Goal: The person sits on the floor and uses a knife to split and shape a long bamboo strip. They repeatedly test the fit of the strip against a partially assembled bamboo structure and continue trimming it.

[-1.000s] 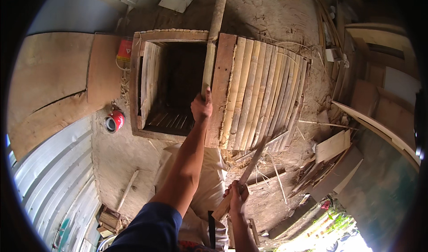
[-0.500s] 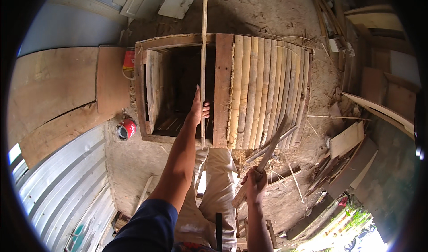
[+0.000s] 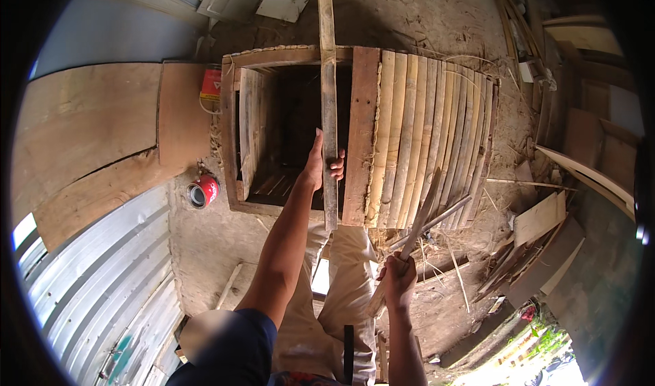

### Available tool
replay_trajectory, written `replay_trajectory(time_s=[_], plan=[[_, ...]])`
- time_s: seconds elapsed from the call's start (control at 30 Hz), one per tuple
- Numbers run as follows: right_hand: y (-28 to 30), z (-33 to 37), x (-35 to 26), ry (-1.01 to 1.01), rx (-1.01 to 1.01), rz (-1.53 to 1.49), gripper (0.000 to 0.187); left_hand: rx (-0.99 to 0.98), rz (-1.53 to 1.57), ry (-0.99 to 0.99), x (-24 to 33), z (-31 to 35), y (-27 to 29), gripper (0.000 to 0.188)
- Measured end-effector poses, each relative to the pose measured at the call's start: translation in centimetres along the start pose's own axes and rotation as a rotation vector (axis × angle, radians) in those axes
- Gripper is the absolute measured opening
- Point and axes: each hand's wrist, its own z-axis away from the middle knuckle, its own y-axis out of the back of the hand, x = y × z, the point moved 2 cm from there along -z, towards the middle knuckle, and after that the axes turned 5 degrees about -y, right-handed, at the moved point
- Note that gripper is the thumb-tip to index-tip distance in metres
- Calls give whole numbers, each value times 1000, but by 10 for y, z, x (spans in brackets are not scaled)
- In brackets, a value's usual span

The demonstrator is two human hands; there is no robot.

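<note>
Head camera view: a long bamboo strip crosses above the open half of a wood-framed box, its long axis running from 12 o'clock toward 6. The left hand holds it near its lower end, thumb along the 9 o'clock edge, fingers curled round the 3 o'clock edge. The right hand, at about 4 o'clock from that lower end, is closed on the handle of a machete, whose blade slants toward 1 o'clock, well apart from the strip; the left hand is plainly the nearer. Compared with half a second ago, the strip has rolled from a thin edge to a broader face, and the box sits farther toward 3 o'clock in view.

Just beyond the strip, toward 3 o'clock, lie a reddish board and a row of bamboo slats. Farther out, a red can stands at 9 o'clock, corrugated metal sheeting at 8, and wood scraps at 3.
</note>
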Motion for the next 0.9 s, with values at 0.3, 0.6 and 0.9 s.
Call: replay_trajectory(time_s=[0.3,0.6,0.9], plan=[[-9,6,10,46,20,20,30,282,-192,37,21,24,1,87],[-1,29,45,20,58,139,37,381,-406,-37,12,64,17,86],[4,34,46,34,132,163,37,322,-606,-145,-9,79,19,77]])
